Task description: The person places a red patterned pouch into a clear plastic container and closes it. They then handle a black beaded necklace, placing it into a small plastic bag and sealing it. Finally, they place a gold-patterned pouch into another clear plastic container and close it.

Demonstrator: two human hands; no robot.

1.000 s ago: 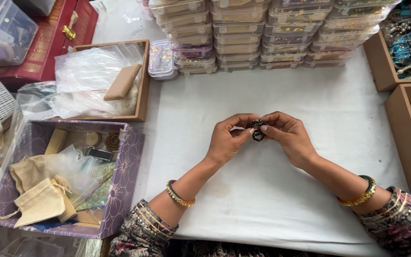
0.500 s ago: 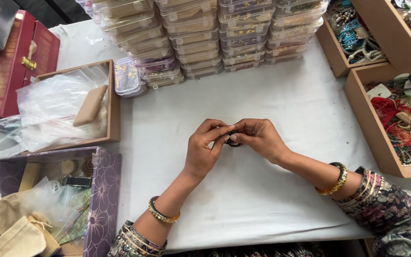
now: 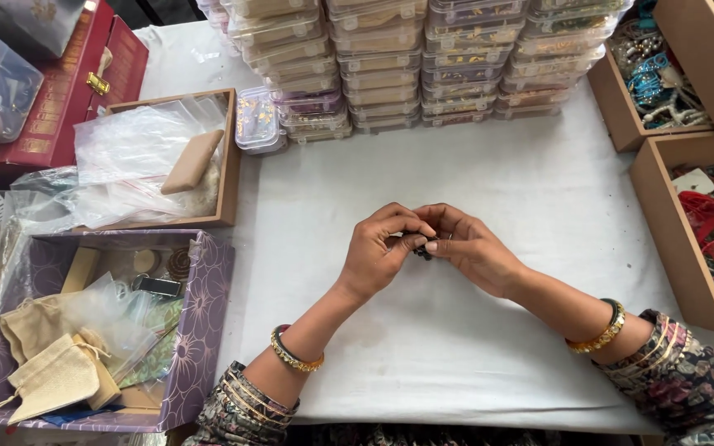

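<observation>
My left hand and my right hand meet over the middle of the white-covered table. Both pinch a small dark ring-shaped piece of jewellery between their fingertips. Most of the piece is hidden by the fingers. Bangles sit on both wrists.
Stacks of clear plastic boxes line the far edge. A wooden tray with plastic bags and a purple box with cloth pouches stand at the left. Wooden trays of jewellery stand at the right. A red case lies far left.
The view has shifted a little; my hands stay together on the small piece, with the fingers closed more tightly around it.
</observation>
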